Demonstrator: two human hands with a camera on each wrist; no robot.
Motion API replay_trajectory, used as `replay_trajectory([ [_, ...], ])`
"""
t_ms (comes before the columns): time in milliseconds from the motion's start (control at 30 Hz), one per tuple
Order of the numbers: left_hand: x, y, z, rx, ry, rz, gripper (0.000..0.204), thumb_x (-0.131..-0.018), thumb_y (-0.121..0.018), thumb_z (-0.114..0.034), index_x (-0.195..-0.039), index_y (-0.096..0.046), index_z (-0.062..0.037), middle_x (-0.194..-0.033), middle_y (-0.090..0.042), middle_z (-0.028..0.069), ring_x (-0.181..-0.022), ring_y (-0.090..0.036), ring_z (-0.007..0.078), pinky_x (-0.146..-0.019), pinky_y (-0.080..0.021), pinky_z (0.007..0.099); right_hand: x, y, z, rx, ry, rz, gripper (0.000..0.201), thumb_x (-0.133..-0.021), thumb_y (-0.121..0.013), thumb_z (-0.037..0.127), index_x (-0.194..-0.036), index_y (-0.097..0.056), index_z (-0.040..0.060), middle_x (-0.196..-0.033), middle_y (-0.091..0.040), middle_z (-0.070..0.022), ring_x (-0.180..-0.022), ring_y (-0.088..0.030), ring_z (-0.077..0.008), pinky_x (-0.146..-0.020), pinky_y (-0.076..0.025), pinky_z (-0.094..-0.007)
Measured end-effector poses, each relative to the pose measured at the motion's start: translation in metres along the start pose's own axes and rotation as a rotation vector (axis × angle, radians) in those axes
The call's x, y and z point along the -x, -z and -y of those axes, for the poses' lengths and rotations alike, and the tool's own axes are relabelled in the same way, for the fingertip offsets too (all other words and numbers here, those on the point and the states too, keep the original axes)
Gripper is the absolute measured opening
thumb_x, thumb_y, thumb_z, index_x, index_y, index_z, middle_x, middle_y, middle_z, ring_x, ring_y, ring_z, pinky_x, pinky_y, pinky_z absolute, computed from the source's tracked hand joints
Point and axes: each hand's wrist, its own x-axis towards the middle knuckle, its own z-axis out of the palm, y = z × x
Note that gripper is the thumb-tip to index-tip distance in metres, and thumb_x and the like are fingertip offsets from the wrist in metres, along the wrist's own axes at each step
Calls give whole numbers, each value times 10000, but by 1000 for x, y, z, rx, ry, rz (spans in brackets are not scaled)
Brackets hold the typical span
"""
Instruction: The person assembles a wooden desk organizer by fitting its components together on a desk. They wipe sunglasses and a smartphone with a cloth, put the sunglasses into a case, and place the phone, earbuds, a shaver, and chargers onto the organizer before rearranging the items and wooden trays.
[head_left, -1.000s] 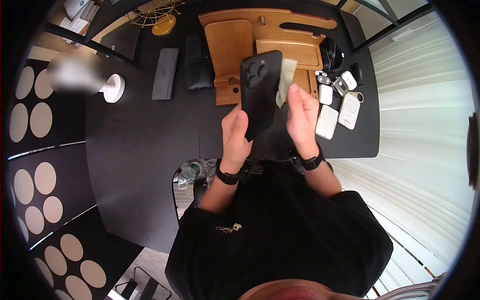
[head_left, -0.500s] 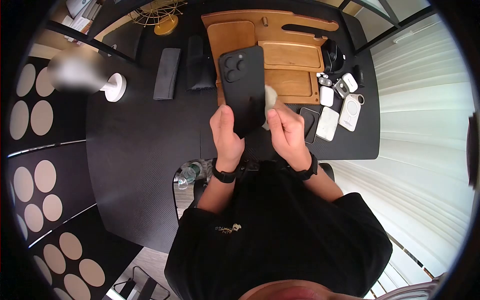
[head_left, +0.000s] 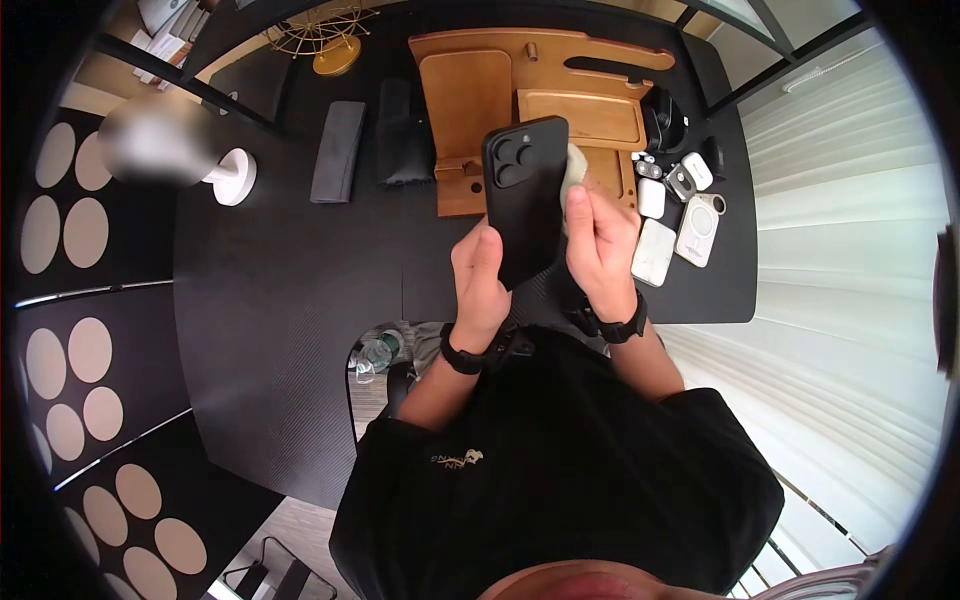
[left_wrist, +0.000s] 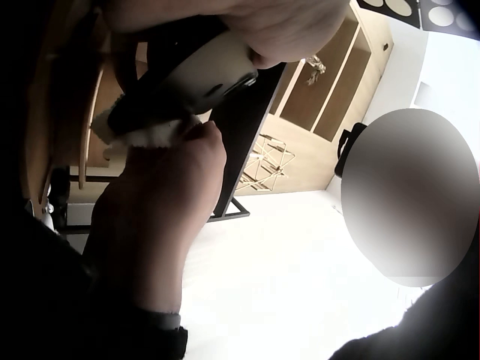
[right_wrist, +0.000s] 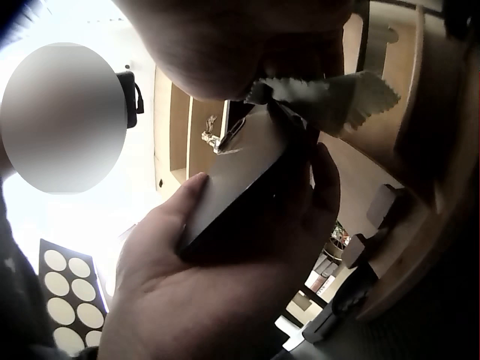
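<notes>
A black phone (head_left: 528, 200) is held up over the desk, its camera side facing the head view and its top tilted slightly right. The left hand (head_left: 480, 285) grips its lower left edge, thumb on the back. At the right edge the right hand (head_left: 604, 250) pinches a pale green cloth (head_left: 574, 170) against the phone; its other fingers are partly hidden. In the right wrist view the cloth (right_wrist: 337, 101) has zigzag edges and lies at the phone's end, while the left hand (right_wrist: 217, 292) wraps the phone's sides.
Behind the phone stands a wooden organizer (head_left: 465, 95). White cases and a marbled power bank (head_left: 654, 252) lie at the right. A folded grey cloth (head_left: 338, 152), a black fuzzy item (head_left: 404, 150) and a white round stand (head_left: 234, 178) are at the left.
Since half a second ago, both hands and the phone have shifted right and slightly toward the body. The right hand has moved further, and it now covers the black tray beside the power bank.
</notes>
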Motion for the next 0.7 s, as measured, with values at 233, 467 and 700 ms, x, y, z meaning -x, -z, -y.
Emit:
replay_trajectory([
  [233, -4, 4, 2, 84, -13, -107, 488, -1106, -387, -331, -1305, -564, 79, -1278, -640, 152, -1154, -625, 238, -1009, -480, 364, 9, -7, -2, -3, 29, 83, 202, -956, -599, 14, -775, -576, -73, -692, -544, -188, -610, -558, -358, -585, -448, -391],
  [467, -22, 14, -6, 303, 78, -321, 611, -1097, -297, -461, -1443, -452, 18, -1366, -588, 183, -1236, -576, 308, -1076, -427, 426, 35, -13, 0, -186, -152, 258, 256, -981, -583, 49, -749, -554, -54, -677, -535, -178, -599, -541, -352, -572, -435, -401],
  [700, -27, 5, -13, 348, 41, -201, 653, -1098, -298, -487, -1440, -440, 51, -1375, -580, 195, -1268, -579, 329, -1061, -471, 445, 40, -6, -1, -206, -171, 479, 253, -967, -597, 55, -742, -550, -52, -672, -536, -200, -609, -535, -390, -581, -438, -416],
])
